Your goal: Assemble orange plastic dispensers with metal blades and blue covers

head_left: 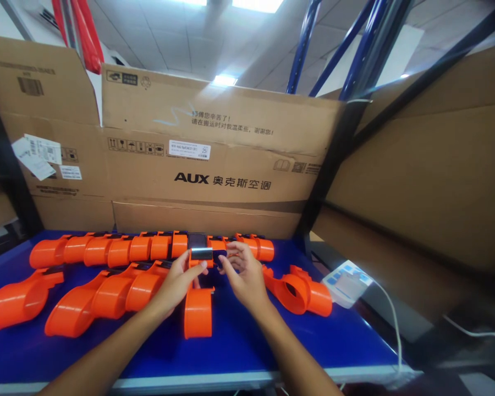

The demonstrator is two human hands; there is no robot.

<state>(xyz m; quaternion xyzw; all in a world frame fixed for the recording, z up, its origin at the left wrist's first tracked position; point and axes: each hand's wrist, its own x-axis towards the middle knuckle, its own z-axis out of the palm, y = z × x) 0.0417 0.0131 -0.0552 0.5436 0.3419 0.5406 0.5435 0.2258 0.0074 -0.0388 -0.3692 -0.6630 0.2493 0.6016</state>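
An orange tape dispenser with a serrated metal blade (202,253) is in my left hand (180,281), the thumb pressed along its near side. My right hand (246,275) is just to the right, thumb and fingers closed around a small dark piece (219,256) beside the blade. Below the hands is an orange ring-shaped body (198,314); whether it belongs to the held dispenser I cannot tell. Behind my hands runs a row of orange tape dispensers (119,252), partly hidden by my fingers.
More orange dispensers (112,296) lie at the left front of the blue table (157,357), and others (299,291) lie on the right. A white device (346,283) with a cable (391,308) sits at the right edge. Cardboard (214,148) stands behind, between dark posts (334,159).
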